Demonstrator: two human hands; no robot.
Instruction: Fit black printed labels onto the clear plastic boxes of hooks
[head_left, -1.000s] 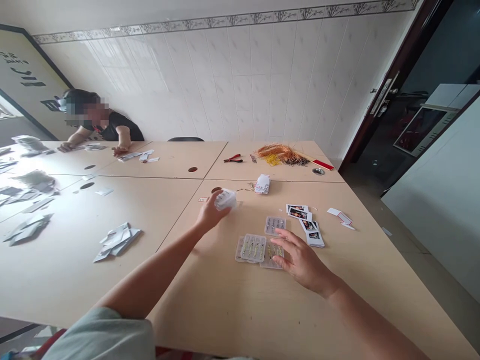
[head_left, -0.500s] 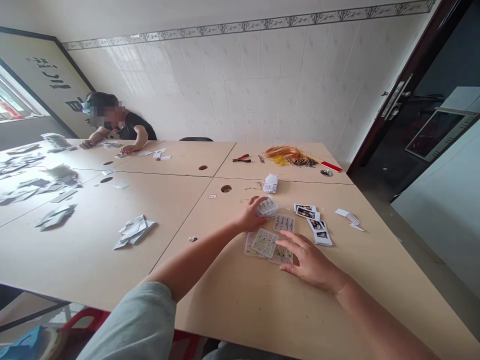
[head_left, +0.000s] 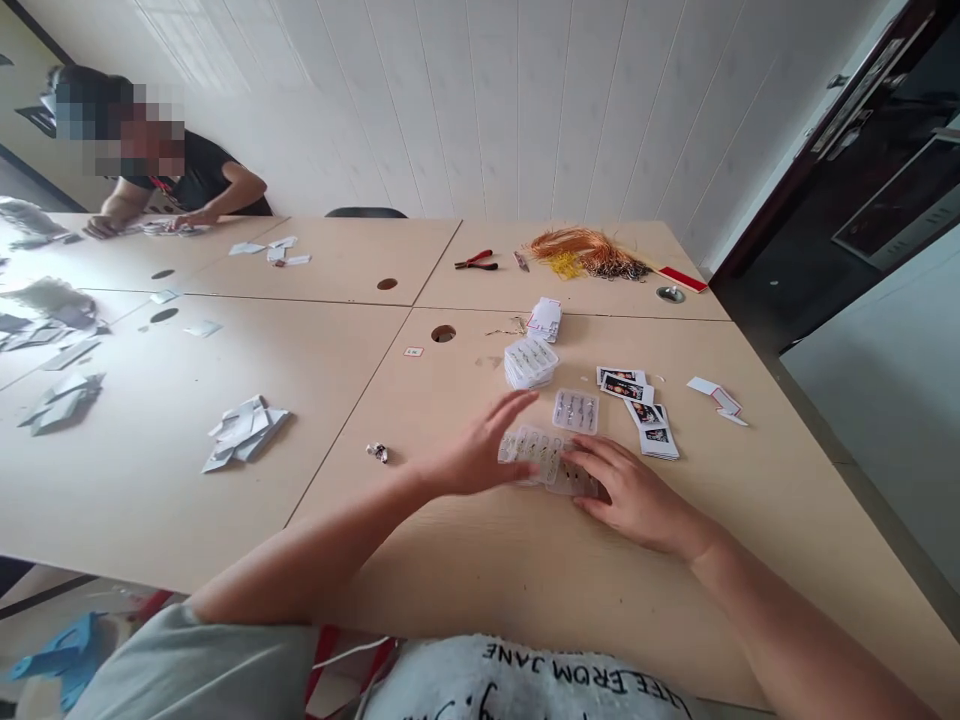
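My left hand [head_left: 480, 450] reaches in with fingers apart and holds nothing. Its fingertips hover at the left side of a group of overlapping clear plastic cases [head_left: 538, 450] with small hook-like metal pieces inside. At the group's right side is my right hand [head_left: 634, 495], fingers stretched and thumb apart, its fingertips at the edge of the rightmost case [head_left: 570, 480]. Whether they press on it is unclear. Just beyond lies a single clear case [head_left: 576, 411]. Farther back stands a neat stack of such cases [head_left: 530, 362].
Printed cards [head_left: 658, 430] and folded white strips [head_left: 718, 398] lie to the right. Behind are white cards [head_left: 545, 318], red-handled pliers [head_left: 477, 260] and a bundle of orange strands [head_left: 577, 247]. White packets [head_left: 244, 430] lie left. A co-worker [head_left: 202, 175] works at the far left.
My left hand has left the stack of cases and come nearer, beside the overlapping group. My right hand has closed in on that group's right edge. The view has tilted downward.
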